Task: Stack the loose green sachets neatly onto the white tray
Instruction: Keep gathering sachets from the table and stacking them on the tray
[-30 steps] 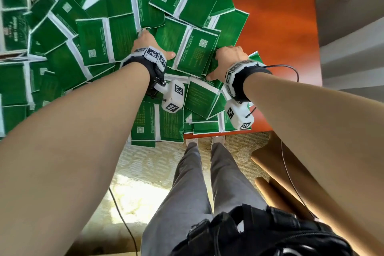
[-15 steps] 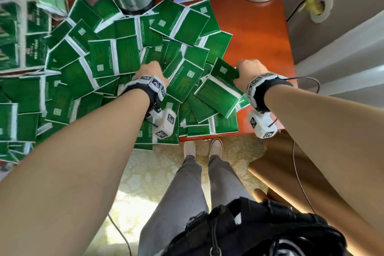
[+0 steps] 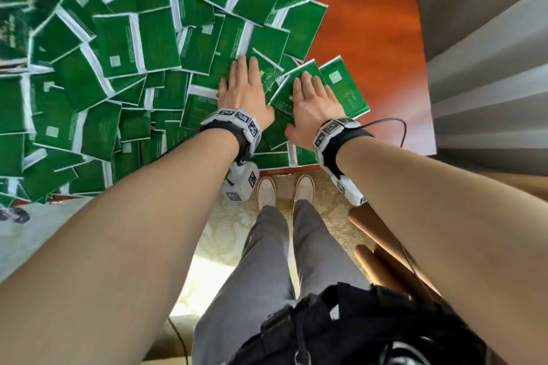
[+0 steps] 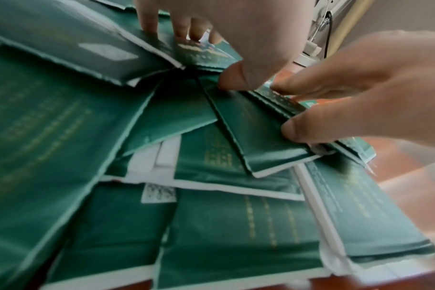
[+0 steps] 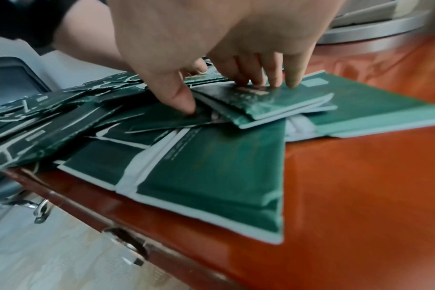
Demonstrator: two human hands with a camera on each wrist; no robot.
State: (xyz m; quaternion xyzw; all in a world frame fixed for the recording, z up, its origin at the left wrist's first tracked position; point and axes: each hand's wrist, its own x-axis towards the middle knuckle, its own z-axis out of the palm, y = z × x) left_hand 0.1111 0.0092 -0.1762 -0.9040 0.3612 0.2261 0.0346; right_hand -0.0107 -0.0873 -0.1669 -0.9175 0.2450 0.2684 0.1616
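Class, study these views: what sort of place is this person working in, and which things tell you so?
Probably a home or hotel room, not a factory: a polished reddish wooden table with a metal drawer pull, patterned carpet underfoot, and green sachets heaped loosely on the tabletop.
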